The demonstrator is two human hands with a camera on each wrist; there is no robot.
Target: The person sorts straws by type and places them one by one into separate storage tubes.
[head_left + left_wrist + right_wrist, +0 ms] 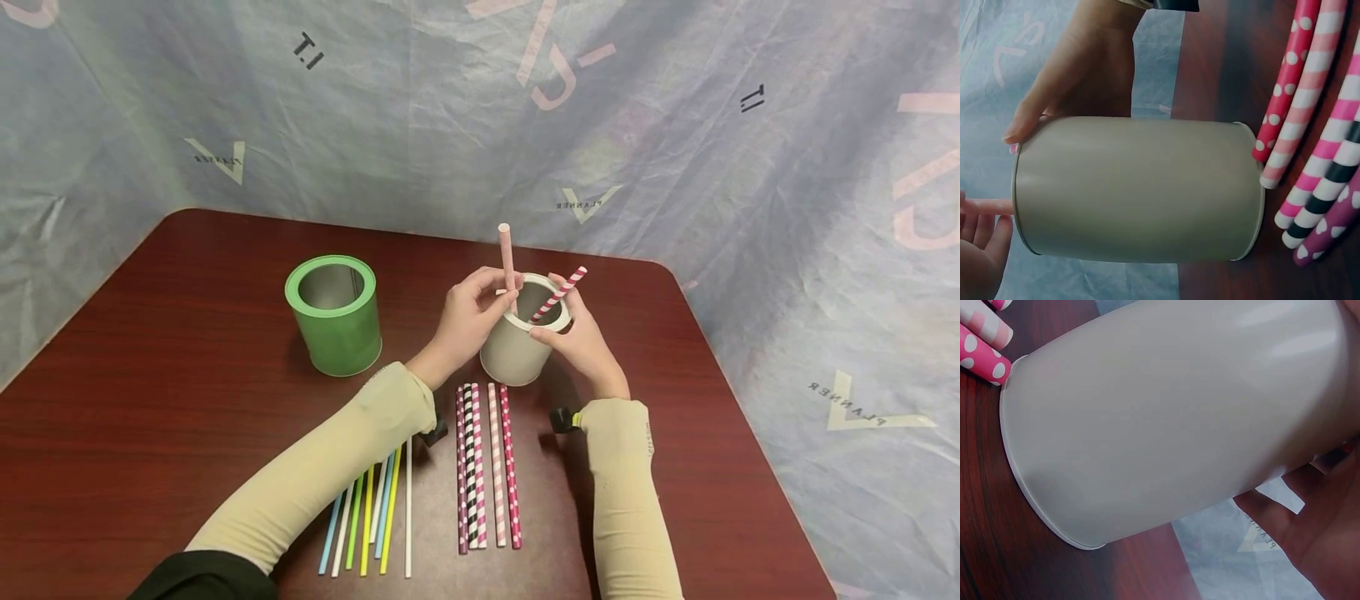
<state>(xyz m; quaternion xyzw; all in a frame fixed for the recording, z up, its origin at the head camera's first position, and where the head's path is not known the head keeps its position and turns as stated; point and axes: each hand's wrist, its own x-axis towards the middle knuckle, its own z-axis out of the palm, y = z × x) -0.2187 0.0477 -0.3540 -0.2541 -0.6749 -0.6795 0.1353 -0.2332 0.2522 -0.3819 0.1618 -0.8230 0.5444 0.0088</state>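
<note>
One pink straw (506, 254) pinched in left fingers (489, 277); right fingers (576, 302) grip rim (522, 323) of grey can (513, 354); wide gap to green can (343, 335).

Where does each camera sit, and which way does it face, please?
Head: worn there, facing forward and down at the gray can; left hand, right hand and sleeves show.
Left wrist: worn there, facing the can; both hands show.
Right wrist: worn there, facing the can; right hand shows.
The wrist views share can and straws.
</note>
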